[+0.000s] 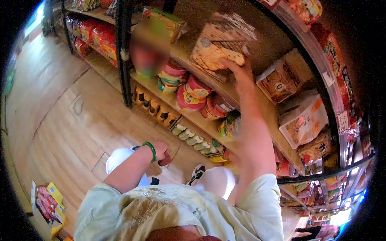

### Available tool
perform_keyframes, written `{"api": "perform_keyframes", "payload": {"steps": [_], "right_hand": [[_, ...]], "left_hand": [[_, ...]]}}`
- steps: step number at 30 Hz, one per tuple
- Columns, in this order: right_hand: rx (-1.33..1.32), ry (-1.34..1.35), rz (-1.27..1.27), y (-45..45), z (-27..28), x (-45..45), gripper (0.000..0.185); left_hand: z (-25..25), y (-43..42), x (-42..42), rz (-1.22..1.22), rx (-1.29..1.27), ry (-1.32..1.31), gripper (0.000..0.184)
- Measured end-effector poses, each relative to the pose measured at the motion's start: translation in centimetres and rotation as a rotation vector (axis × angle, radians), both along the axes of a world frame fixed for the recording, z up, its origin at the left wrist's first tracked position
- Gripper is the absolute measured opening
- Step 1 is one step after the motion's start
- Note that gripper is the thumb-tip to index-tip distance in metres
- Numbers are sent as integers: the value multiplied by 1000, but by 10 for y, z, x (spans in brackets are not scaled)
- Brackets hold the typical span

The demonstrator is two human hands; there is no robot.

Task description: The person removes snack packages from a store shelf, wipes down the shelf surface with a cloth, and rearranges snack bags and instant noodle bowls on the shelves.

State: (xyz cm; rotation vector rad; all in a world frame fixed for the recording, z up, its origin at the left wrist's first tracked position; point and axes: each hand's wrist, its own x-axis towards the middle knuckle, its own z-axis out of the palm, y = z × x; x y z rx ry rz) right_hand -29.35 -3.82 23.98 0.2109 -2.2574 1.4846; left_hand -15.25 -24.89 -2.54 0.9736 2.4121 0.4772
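Note:
My right hand (240,68) reaches up to the upper shelf, its fingers on the lower edge of a flat, brown-patterned package (219,42) that stands tilted there. The top of that package is blurred. Down by my knees is my left hand (161,150), with a green bangle on the wrist; its fingers are curled, and a small dark red thing (165,160) shows at them, too small to name. Instant noodle bowls (192,94) are stacked on the shelf under the package.
Bagged goods (285,76) and a white-orange bag (304,120) lie on the upper shelf to the right. Small bottles (155,107) line the lowest shelf. A black post (124,52) divides the shelving. Red packets (94,34) fill the left shelves.

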Motion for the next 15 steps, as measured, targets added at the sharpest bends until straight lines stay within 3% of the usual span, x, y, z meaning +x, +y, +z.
{"api": "perform_keyframes", "payload": {"steps": [2,4,7,10,12,13,14,15], "right_hand": [[-114,-23,101,15,-6,3,67],[-365,-150,32,19,6,36,73],[-414,-321,-114,53,14,61,65],[-633,-335,-30,103,8,82,62],[-691,-197,185,133,-2,97,59],[-758,-168,189,143,-5,106,55],[-769,-156,175,154,-8,113,55],[-739,-175,150,167,-10,122,57]], "left_hand": [[-7,1,-2,-1,-16,-15,23],[-5,0,0,-20,-39,-33,24],[10,-3,2,20,2,-78,25],[10,0,0,12,-42,-26,26],[-1,-1,-5,201,233,-41,27],[26,-4,-3,303,328,-196,24],[32,-5,-5,286,317,-192,24],[34,-9,-7,504,587,-367,24]]}}
